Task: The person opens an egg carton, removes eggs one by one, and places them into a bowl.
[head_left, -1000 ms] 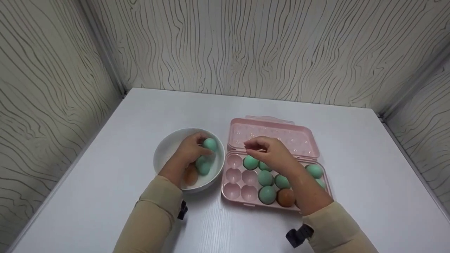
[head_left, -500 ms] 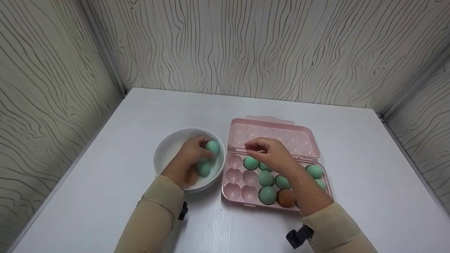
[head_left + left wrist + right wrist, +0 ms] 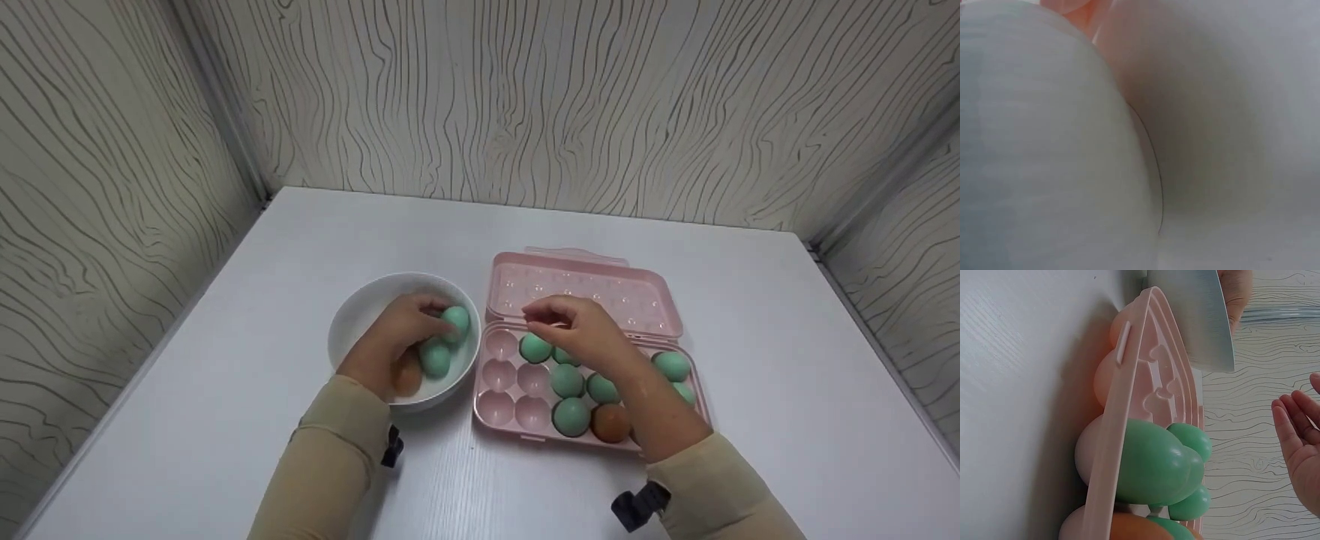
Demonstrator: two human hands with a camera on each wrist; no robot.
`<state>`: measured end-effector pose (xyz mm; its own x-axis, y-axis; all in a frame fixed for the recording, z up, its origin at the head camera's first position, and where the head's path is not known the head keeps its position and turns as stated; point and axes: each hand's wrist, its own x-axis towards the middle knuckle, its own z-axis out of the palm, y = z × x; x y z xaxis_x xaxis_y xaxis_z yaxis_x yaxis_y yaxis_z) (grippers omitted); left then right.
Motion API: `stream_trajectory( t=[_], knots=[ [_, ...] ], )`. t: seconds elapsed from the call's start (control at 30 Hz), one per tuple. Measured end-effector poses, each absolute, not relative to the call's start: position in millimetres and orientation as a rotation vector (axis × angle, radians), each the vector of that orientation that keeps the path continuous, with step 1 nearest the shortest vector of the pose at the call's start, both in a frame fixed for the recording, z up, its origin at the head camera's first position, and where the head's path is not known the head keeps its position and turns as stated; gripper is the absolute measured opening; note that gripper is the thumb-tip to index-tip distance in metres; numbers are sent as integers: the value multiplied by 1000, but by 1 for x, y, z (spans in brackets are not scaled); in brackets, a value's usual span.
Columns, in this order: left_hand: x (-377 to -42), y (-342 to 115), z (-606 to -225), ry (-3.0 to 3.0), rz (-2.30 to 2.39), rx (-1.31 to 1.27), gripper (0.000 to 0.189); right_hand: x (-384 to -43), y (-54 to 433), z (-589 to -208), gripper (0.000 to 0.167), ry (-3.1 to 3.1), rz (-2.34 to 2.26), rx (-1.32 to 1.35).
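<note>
My left hand (image 3: 409,326) is inside the white bowl (image 3: 349,304), thumb and fingers around a green egg (image 3: 455,321) near its right wall. Another green egg (image 3: 435,360) and a brown egg (image 3: 406,375) lie below that hand in the bowl. In the left wrist view the bowl's outer wall (image 3: 1044,146) fills much of the picture and hides the hand. My right hand (image 3: 581,326) hovers over the pink egg box (image 3: 478,401), fingers loosely bent and holding nothing; the right wrist view shows its fingers apart from the eggs (image 3: 1151,458).
Several green eggs and a brown egg (image 3: 610,422) sit in the box's cups, some hidden under my right arm. Bare cups (image 3: 496,407) line its left side. The box's lid (image 3: 637,300) lies back, open, on the white table (image 3: 187,405). Patterned panels (image 3: 495,105) stand behind.
My left hand has shifted slightly right and toward me in the bowl, bringing the held green egg closer to the other green one. My right hand has barely moved.
</note>
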<state>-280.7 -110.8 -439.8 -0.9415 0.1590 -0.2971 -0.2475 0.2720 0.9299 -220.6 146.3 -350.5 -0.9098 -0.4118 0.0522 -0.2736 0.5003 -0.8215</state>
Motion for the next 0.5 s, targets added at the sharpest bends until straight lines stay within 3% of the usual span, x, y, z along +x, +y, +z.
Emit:
stream_trajectory(
  t=[0.2, 0.5],
  knots=[
    [-284, -115, -439, 2269, 1660, -72, 33, -221, 147, -352, 25, 2573, -1381, -620],
    [-284, -113, -437, 2284, 1652, -72, 31, -241, 160, -383, 29, 2564, -1389, -616]
  ],
)
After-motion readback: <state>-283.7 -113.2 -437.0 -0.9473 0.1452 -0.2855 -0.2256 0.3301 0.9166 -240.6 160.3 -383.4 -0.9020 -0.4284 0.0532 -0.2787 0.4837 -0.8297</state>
